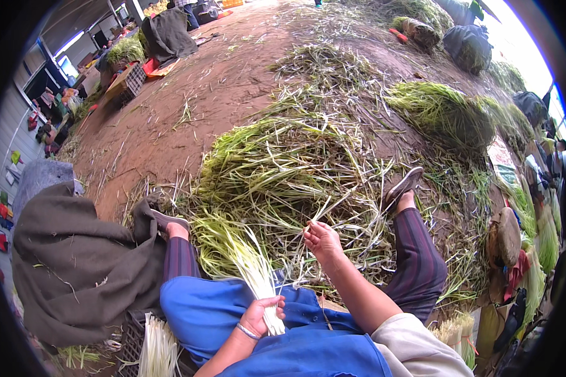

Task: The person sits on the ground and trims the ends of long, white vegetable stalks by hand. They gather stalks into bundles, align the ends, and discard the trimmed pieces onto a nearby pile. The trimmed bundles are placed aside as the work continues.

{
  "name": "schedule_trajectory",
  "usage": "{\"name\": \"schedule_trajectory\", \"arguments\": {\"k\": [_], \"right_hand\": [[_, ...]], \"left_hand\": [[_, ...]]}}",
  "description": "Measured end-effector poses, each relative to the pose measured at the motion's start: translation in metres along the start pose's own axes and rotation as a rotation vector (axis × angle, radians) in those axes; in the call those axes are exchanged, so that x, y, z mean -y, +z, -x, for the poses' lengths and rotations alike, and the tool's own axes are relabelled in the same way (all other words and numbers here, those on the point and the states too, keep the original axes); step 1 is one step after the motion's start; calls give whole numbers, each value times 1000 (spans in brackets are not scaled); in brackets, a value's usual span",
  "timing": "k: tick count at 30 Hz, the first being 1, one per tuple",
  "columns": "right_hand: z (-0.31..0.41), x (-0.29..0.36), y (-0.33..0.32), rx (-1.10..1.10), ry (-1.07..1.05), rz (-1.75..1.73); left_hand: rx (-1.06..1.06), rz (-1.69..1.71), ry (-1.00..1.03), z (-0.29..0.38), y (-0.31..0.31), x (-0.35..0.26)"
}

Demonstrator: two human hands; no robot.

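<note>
My left hand (263, 315), with a bracelet at the wrist, is closed around a bundle of long pale stalks (259, 273) above the blue apron (306, 353). The white ends stick out below the fist, and the yellow-green leaves fan out up and to the left. Farther forward and to the right, my right hand (321, 239) pinches a few thin leaf strands between thumb and fingers. Beneath and beyond it spreads a heap of loose green and dry leaves (283, 160), between my outstretched legs.
A dark cloth (75, 264) lies at the left, beside a plastic crate (133, 337) with white stalks (158, 348). Tied bundles (457, 334) stand at the lower right. Leaf piles (443, 113) and filled sacks (468, 47) sit farther right. Other people are at the far left.
</note>
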State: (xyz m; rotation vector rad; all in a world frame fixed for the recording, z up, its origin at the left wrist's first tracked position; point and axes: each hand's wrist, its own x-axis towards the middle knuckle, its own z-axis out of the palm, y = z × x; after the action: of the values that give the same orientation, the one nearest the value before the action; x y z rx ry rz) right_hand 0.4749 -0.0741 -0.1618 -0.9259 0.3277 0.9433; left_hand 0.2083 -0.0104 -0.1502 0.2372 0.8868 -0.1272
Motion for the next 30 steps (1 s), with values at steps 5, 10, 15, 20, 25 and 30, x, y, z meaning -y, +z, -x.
{"name": "schedule_trajectory", "arguments": {"k": [5,10,15,20,25,30], "right_hand": [[2,5,-4,12,-23,11],[4,4,-7,-21,-71,215],[-3,-7,-17,-29,-274,486],[-13,-19,-38,-281,-887,1262],[-25,16,-59,-208,-996,1773],[-41,100,-63,-422,-721,1832]], "left_hand": [[-15,-6,-2,-1,0,2],[-36,-9,-15,-3,-2,3],[-12,-4,-22,-4,-3,3],[-13,0,-18,-1,0,1],[89,43,12,12,7,-9],[645,446,406,54,8,-45]]}}
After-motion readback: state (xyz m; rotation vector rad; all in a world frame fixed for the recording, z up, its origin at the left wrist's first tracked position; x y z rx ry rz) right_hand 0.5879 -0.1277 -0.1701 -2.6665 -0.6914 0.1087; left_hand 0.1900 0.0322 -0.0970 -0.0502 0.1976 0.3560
